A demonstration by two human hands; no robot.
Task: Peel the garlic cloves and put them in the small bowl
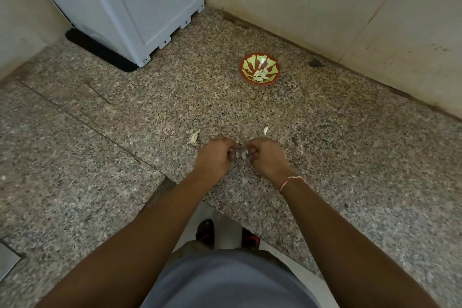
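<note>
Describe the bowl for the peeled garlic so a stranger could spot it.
Start at the big white appliance on the speckled stone counter, then look right along the tiled wall. The small bowl there is red with yellow-green patterning, holding pale peeled cloves.

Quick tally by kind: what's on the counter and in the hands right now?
Small bowl holding peeled cloves, too piled to count: 1
Clove pinched between left hand and right hand, at: 1
Garlic pieces loose on the counter, at and: 2
White appliance: 1
Total: 5
</note>
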